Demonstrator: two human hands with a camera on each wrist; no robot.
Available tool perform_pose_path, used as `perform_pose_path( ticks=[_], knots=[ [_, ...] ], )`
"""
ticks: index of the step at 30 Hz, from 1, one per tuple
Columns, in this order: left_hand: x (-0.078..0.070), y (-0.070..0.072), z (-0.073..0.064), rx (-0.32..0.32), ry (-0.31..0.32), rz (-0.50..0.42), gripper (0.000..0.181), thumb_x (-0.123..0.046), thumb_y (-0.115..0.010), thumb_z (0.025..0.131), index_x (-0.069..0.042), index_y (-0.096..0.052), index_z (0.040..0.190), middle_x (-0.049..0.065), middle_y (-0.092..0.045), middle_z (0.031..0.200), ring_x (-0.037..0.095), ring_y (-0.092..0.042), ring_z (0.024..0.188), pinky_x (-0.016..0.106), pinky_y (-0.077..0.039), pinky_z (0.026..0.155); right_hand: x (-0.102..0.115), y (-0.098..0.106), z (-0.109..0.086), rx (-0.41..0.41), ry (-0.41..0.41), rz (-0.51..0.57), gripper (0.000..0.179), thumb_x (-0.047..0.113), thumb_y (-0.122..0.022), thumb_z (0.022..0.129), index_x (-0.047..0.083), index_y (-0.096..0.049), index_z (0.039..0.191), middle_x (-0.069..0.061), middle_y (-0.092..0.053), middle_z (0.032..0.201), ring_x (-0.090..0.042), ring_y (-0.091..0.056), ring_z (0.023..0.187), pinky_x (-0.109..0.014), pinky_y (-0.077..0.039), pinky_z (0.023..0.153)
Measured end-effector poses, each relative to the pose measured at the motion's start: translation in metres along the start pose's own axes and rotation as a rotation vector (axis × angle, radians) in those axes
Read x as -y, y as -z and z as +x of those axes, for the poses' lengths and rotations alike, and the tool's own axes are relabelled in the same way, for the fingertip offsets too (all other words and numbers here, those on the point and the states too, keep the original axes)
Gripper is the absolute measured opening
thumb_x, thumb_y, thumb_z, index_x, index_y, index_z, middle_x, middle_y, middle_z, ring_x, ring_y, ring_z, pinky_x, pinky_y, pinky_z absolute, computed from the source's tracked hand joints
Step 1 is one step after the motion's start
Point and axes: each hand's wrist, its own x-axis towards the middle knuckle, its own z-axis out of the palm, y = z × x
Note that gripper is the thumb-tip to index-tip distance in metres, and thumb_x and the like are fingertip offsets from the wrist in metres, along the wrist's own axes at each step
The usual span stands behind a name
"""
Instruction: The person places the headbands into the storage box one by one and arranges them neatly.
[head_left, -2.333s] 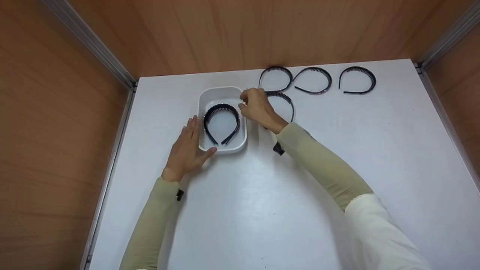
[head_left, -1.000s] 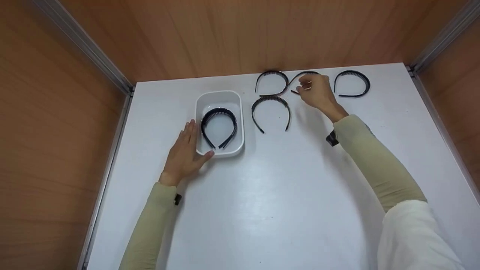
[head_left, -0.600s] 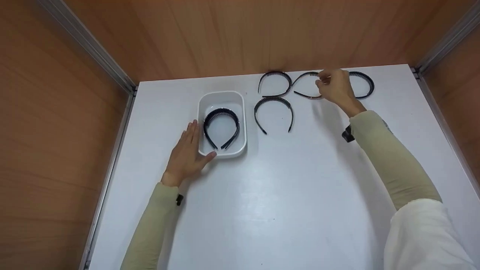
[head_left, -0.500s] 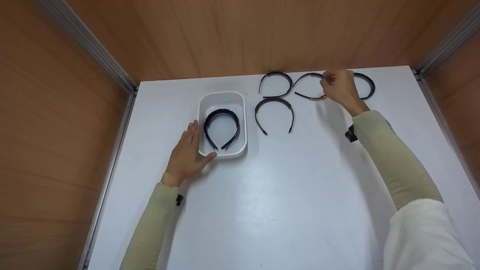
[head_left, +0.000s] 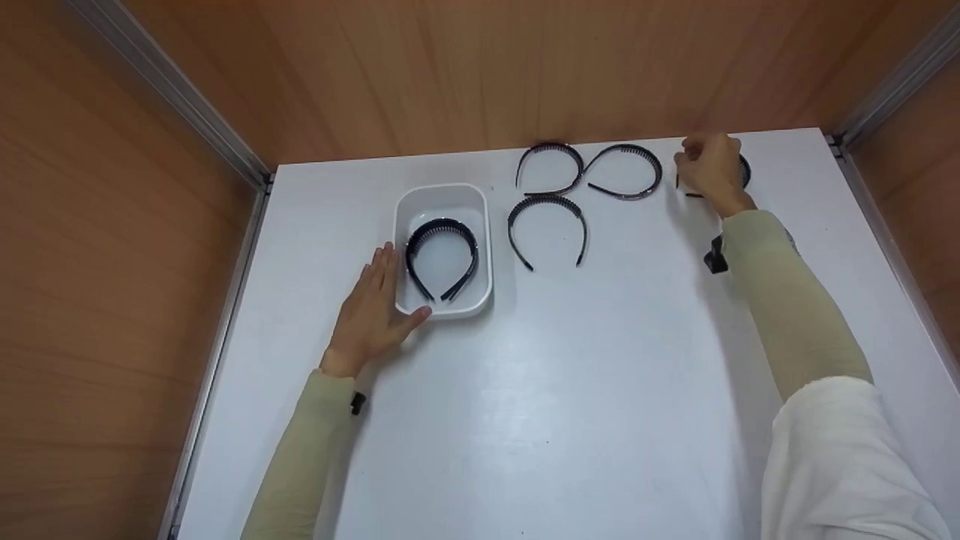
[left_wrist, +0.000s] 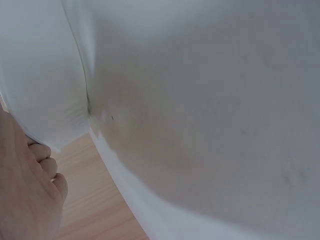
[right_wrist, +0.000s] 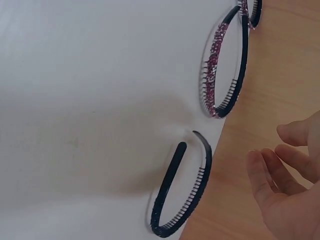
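Note:
My left hand (head_left: 365, 311) lies along the left side of a white plastic tub (head_left: 489, 247), its thumb at the tub's front rim. Black toothed headbands (head_left: 444, 225), nested together, lie in the tub. My right hand (head_left: 712, 166) hovers over the rightmost headband (head_left: 745, 172) at the back and partly covers it in the head view. In the right wrist view that black headband (right_wrist: 202, 185) is apart from the fingers, which are loosely bent with nothing between them. A headband with pinkish glitter (right_wrist: 212, 75) lies beyond it.
Two headbands, one on the left (head_left: 581, 165) and one on the right (head_left: 658, 169), lie near the table's back edge. Another headband (head_left: 551, 199) sits just in front of them. Wooden panels (head_left: 480, 67) enclose the white table (head_left: 525, 420) at the back and sides.
From the tub's right rim my right hand has travelled right, past the middle headbands, to the rightmost one. The left hand stays against the tub.

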Motion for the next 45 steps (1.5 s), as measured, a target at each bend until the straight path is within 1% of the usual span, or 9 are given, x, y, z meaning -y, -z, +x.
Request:
perform_pose_path(
  ticks=[8, 15, 19, 26, 28, 31, 35, 39, 45],
  knots=[
    [0.001, 0.002, -0.001, -0.030, -0.029, -0.007, 0.112, -0.070, -0.062, 0.097, 0.001, -0.014, 0.170, 0.016, -0.010, 0.180, 0.033, -0.009, 0.168, 0.048, -0.016, 0.136, -0.035, 0.007, 0.004, -0.040, -0.074, -0.016, 0.039, 0.017, -0.058, 0.103, -0.008, -0.071, 0.130, -0.023, -0.067, 0.121, -0.026, -0.057, 0.107, -0.029, -0.045, 0.084],
    [-0.001, 0.003, 0.000, 0.000, -0.013, -0.003, 0.111, -0.070, -0.059, 0.099, -0.001, -0.010, 0.171, 0.015, -0.009, 0.180, 0.029, -0.005, 0.168, 0.044, -0.013, 0.137, -0.064, 0.025, -0.002, 0.007, -0.212, -0.003, 0.047, 0.022, -0.056, 0.106, -0.007, -0.062, 0.144, -0.018, -0.060, 0.128, -0.026, -0.053, 0.118, -0.026, -0.049, 0.086],
    [-0.001, 0.004, 0.000, 0.009, -0.011, 0.005, 0.111, -0.072, -0.056, 0.099, -0.002, -0.009, 0.171, 0.015, -0.009, 0.180, 0.028, -0.005, 0.168, 0.043, -0.012, 0.137, -0.076, 0.027, -0.004, -0.016, -0.221, 0.000, 0.045, 0.018, -0.056, 0.105, -0.009, -0.064, 0.141, -0.019, -0.059, 0.125, -0.025, -0.054, 0.115, -0.025, -0.049, 0.082],
    [-0.002, 0.003, -0.001, 0.010, -0.012, 0.009, 0.111, -0.074, -0.055, 0.099, -0.003, -0.010, 0.171, 0.013, -0.008, 0.181, 0.029, -0.006, 0.168, 0.044, -0.014, 0.137, -0.090, 0.024, -0.007, -0.061, -0.213, -0.006, 0.039, 0.010, -0.055, 0.104, -0.013, -0.066, 0.134, -0.020, -0.061, 0.119, -0.020, -0.055, 0.103, -0.015, -0.046, 0.068],
    [-0.002, 0.002, -0.001, 0.001, -0.015, 0.016, 0.111, -0.074, -0.055, 0.098, -0.003, -0.011, 0.171, 0.013, -0.009, 0.180, 0.029, -0.007, 0.168, 0.045, -0.015, 0.137, -0.092, 0.022, -0.007, -0.084, -0.209, -0.002, 0.038, 0.007, -0.054, 0.103, -0.014, -0.067, 0.131, -0.022, -0.061, 0.120, -0.021, -0.054, 0.104, -0.018, -0.047, 0.072],
    [-0.002, 0.001, -0.002, -0.016, -0.022, 0.017, 0.111, -0.073, -0.058, 0.098, -0.002, -0.012, 0.171, 0.015, -0.011, 0.180, 0.031, -0.009, 0.168, 0.047, -0.016, 0.136, -0.093, 0.020, -0.008, -0.101, -0.226, 0.005, 0.039, 0.005, -0.051, 0.102, -0.016, -0.065, 0.132, -0.026, -0.058, 0.130, -0.026, -0.053, 0.116, -0.029, -0.049, 0.088],
    [-0.002, 0.000, -0.003, -0.013, -0.017, 0.009, 0.112, -0.072, -0.060, 0.097, -0.002, -0.012, 0.171, 0.015, -0.010, 0.180, 0.031, -0.009, 0.168, 0.049, -0.017, 0.136, -0.094, 0.022, -0.010, -0.066, -0.283, 0.022, 0.048, 0.006, -0.049, 0.102, -0.015, -0.055, 0.144, -0.032, -0.049, 0.147, -0.035, -0.047, 0.135, -0.041, -0.048, 0.104],
    [-0.001, 0.000, -0.002, -0.016, -0.017, 0.011, 0.112, -0.072, -0.058, 0.098, -0.002, -0.011, 0.171, 0.015, -0.010, 0.180, 0.031, -0.009, 0.168, 0.048, -0.017, 0.136, -0.095, 0.026, -0.011, -0.008, -0.356, 0.016, 0.058, 0.010, -0.051, 0.102, -0.011, -0.045, 0.155, -0.034, -0.039, 0.155, -0.039, -0.042, 0.142, -0.041, -0.048, 0.107],
    [-0.001, 0.002, -0.001, 0.001, -0.013, 0.017, 0.112, -0.074, -0.056, 0.098, -0.003, -0.009, 0.171, 0.014, -0.007, 0.181, 0.029, -0.005, 0.168, 0.045, -0.014, 0.137, -0.092, 0.030, -0.012, 0.028, -0.454, 0.080, 0.061, 0.013, -0.052, 0.102, -0.008, -0.041, 0.158, -0.033, -0.026, 0.162, -0.039, -0.032, 0.148, -0.037, -0.045, 0.111]
  ],
)
